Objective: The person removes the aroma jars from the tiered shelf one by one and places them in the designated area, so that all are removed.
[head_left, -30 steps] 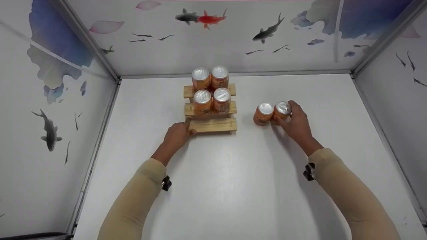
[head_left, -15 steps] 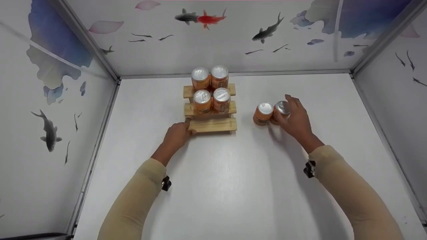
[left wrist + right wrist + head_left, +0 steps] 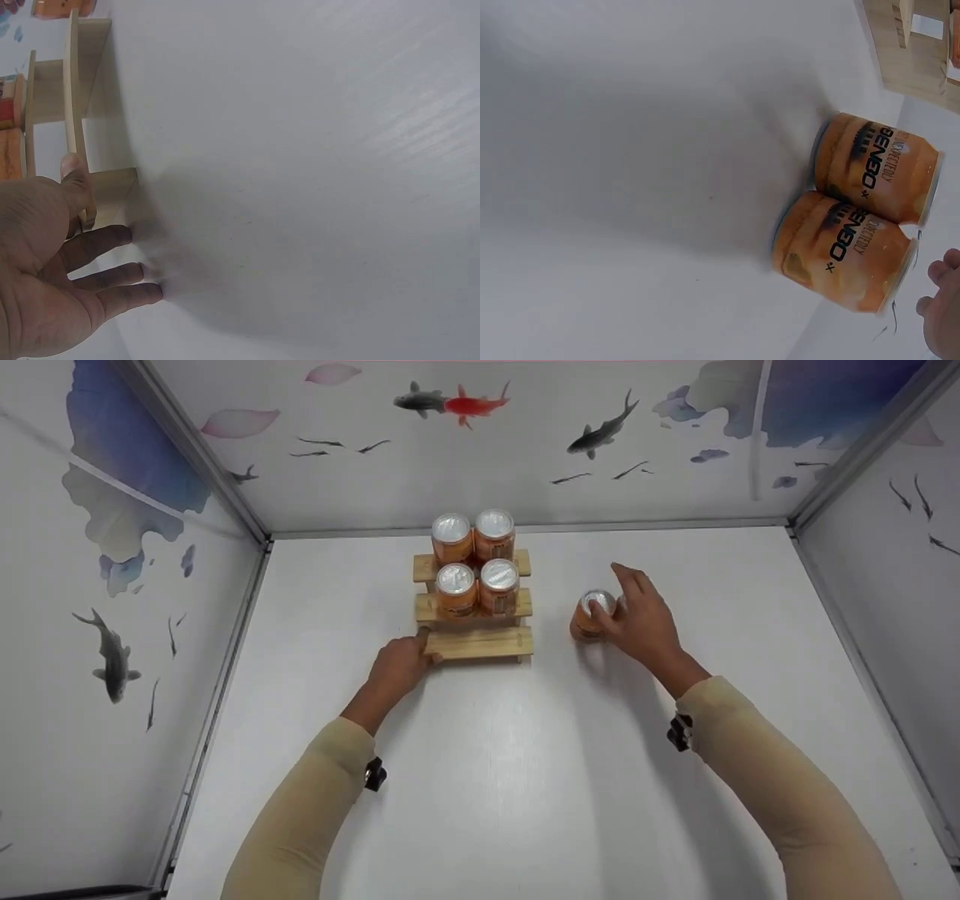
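My left hand (image 3: 397, 666) pinches the left end of a small three-step wooden rack (image 3: 484, 643) at its lowest step. In the left wrist view the thumb lies on the step board, while the other fingers spread below. Over on the right, my right hand (image 3: 646, 626) hovers with extended fingers above two upright orange cans with silvery lids. One of them, the left can (image 3: 588, 624), partly shows in the head view; the hand hides the other. Both the upper can (image 3: 877, 166) and the lower can (image 3: 844, 251) stand touching in the right wrist view, apart from the fingers.
Two similar cans (image 3: 495, 544) stand on the rack's top step and two more (image 3: 456, 598) on its middle step. The lowest step bears nothing. Walls printed with fish (image 3: 600, 433) enclose the white table (image 3: 487, 780) at the back and sides.
My right hand has let go of the right-hand can and moved left over the pair, fingers extended. The left hand, rack and cans have stayed in place.
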A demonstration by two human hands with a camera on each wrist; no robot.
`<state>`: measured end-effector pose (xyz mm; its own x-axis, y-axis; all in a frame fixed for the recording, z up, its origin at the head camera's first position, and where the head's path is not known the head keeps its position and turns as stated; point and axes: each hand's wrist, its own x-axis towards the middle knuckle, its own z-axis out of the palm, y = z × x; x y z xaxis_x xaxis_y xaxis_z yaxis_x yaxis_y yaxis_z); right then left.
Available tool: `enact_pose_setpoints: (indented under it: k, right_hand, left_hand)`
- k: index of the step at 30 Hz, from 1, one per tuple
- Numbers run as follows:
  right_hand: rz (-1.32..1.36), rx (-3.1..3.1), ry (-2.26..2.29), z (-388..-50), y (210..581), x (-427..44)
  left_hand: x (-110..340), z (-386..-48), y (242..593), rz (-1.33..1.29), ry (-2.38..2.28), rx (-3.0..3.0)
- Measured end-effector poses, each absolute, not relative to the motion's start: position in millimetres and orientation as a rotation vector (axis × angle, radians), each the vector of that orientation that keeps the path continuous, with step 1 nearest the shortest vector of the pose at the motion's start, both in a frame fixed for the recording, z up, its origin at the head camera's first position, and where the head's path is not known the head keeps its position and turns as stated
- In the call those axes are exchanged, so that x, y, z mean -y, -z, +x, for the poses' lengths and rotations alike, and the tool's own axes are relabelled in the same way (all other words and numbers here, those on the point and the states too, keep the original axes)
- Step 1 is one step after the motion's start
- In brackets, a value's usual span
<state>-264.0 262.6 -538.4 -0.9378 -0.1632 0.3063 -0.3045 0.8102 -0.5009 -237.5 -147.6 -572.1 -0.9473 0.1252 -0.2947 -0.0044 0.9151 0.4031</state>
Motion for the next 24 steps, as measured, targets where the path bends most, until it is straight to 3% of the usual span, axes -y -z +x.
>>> enact_pose_setpoints:
  k: [24]
  right_hand:
    - [0.478,2.763,-0.890,-270.1,528.4,-199.3]
  left_hand:
    - [150.5,-235.4,574.0,0.166,-0.592,-2.807]
